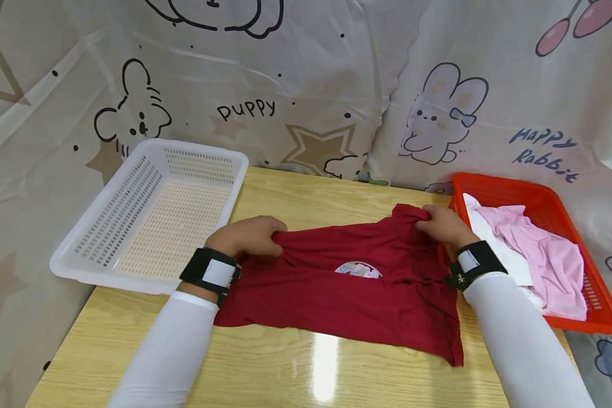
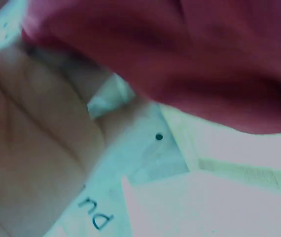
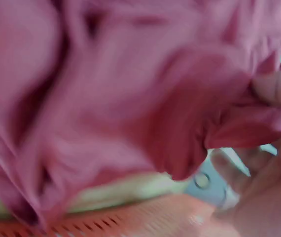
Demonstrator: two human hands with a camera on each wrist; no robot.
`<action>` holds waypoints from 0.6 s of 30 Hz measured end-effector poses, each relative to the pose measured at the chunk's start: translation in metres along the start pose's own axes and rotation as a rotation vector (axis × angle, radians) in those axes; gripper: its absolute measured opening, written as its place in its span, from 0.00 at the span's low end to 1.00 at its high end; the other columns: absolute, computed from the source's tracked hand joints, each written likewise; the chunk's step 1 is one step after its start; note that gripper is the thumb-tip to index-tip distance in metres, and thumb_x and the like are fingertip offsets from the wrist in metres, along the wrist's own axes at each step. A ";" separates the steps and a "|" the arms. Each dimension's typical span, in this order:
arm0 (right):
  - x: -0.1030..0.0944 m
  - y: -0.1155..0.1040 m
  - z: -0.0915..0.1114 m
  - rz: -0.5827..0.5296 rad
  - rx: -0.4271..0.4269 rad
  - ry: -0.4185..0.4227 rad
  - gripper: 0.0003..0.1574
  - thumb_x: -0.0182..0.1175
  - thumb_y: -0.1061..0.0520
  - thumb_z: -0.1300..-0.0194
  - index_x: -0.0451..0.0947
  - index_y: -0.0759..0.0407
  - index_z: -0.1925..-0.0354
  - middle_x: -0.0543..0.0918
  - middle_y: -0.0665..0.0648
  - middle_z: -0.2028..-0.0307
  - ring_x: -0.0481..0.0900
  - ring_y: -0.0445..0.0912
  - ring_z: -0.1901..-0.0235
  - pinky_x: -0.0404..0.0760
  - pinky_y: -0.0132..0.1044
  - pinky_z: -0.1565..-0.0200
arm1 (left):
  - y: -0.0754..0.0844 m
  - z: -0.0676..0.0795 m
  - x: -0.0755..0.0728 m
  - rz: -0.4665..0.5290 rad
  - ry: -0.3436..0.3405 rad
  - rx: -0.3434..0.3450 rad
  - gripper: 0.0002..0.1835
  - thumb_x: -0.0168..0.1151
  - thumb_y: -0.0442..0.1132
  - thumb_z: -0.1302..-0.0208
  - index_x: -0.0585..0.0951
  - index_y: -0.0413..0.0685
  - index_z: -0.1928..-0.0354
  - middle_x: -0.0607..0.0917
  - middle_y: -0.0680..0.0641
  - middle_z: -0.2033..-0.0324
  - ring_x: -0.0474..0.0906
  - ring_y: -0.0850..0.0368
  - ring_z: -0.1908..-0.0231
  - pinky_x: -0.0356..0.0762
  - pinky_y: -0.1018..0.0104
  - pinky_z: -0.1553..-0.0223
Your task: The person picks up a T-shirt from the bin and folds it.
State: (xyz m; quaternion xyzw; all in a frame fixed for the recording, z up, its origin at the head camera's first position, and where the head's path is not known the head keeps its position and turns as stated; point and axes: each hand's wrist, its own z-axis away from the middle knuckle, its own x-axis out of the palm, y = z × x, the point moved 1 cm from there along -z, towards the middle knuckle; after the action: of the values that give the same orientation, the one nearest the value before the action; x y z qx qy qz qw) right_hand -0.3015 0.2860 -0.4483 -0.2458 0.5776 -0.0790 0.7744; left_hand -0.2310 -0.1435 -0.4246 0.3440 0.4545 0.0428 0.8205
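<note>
Both hands are closed on cloth: my left hand [image 1: 248,236] pinches the far left edge of the red shirt [image 1: 347,286], and my right hand [image 1: 445,225] pinches its far right edge, where the fabric bunches up into a small peak. In the left wrist view the shirt [image 2: 190,59] hangs blurred over my palm [image 2: 37,148]; in the right wrist view the shirt [image 3: 116,108] fills nearly everything, with my fingers [image 3: 273,89] curled into a fold at the right. Both wrists carry black straps, and the sleeves are white.

I see the shirt lying spread across the middle of the bench [image 1: 265,362], its near hem toward the front edge and a small pale print showing near its centre. The bench is light wood with a glossy finish; a bright streak of light reflects off it close to the front edge, just below the shirt.

At the far left corner sits a white basket [image 1: 107,266] with perforated walls, partly overhanging the left edge. At the far right corner sits an orange basket [image 1: 586,317] holding a pink garment [image 1: 545,255] on top of something white [image 1: 494,249]. My right hand is just beside the orange basket's near wall.

Behind the bench hangs a pale sheet [image 1: 306,73] printed with cartoon puppies, rabbits, stars and cherries, with the words "puppy" and "Happy Rabbit". It drapes down past both side edges, closing off the room beyond.
</note>
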 end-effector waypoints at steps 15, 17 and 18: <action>-0.039 -0.003 0.037 -0.123 -0.109 0.383 0.09 0.46 0.70 0.42 0.71 0.65 0.63 0.71 0.64 0.68 0.67 0.54 0.67 0.66 0.46 0.67 | 0.006 0.004 -0.007 -0.199 0.561 -0.043 0.03 0.59 0.33 0.43 0.78 0.43 0.66 0.78 0.43 0.68 0.71 0.52 0.68 0.75 0.56 0.64; -0.030 -0.009 0.052 -0.072 -0.225 0.465 0.12 0.47 0.72 0.46 0.73 0.65 0.63 0.73 0.63 0.67 0.68 0.54 0.64 0.66 0.48 0.63 | 0.005 0.011 0.007 -0.223 0.590 0.007 0.04 0.61 0.32 0.44 0.77 0.45 0.66 0.78 0.46 0.69 0.71 0.54 0.69 0.75 0.57 0.65; -0.022 -0.011 0.061 -0.034 -0.301 0.502 0.15 0.47 0.74 0.48 0.74 0.66 0.63 0.73 0.62 0.67 0.68 0.54 0.64 0.66 0.48 0.62 | 0.004 0.016 0.015 -0.250 0.595 0.034 0.05 0.62 0.32 0.45 0.77 0.46 0.66 0.77 0.47 0.69 0.71 0.54 0.69 0.75 0.58 0.65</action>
State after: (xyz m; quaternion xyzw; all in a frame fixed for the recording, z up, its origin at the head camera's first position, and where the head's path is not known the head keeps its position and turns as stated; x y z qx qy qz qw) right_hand -0.2498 0.3030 -0.4108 -0.3403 0.7521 -0.0640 0.5608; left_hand -0.2084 -0.1429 -0.4272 0.2717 0.7137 0.0324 0.6448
